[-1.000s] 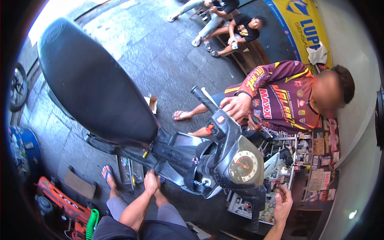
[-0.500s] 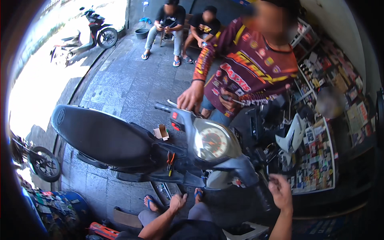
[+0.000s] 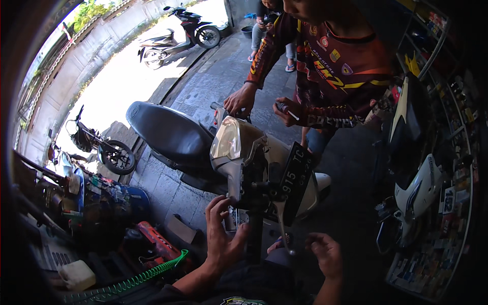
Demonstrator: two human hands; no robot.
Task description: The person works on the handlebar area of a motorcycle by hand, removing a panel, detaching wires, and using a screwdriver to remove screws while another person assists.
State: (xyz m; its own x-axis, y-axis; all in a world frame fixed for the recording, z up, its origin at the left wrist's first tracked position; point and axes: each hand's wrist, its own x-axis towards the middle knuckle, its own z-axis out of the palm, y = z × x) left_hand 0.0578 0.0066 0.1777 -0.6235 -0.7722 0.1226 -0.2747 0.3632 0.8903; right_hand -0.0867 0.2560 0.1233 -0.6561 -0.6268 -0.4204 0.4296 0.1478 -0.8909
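A scooter stands across in front of me, with its dark seat [image 3: 170,127], grey handlebar cover [image 3: 234,175] and number plate [image 3: 294,178] in view. My left hand [image 3: 223,231] is open beside the near handlebar; thumb and fingers are apart, fingertips close to the cover. Whether they touch it I cannot tell. My right hand [image 3: 326,253] hovers right of the brake lever [image 3: 282,226], fingers loosely bent and apart, nothing visible in them. Across the scooter, a co-worker's hand [image 3: 240,101] rests on the far handlebar. Their other hand [image 3: 288,111] holds a dark-handled tool.
A green coiled hose [image 3: 137,277] and a red machine [image 3: 160,241] lie at lower left, near a littered drum [image 3: 134,201]. White scooter bodywork [image 3: 422,185] and crowded shelves stand at right. Beyond are parked motorbikes [image 3: 175,35] and a seated person.
My view has swung, and I am now at the scooter's front end rather than its side. My left hand has risen to the near handlebar. The co-worker still touches the far handlebar.
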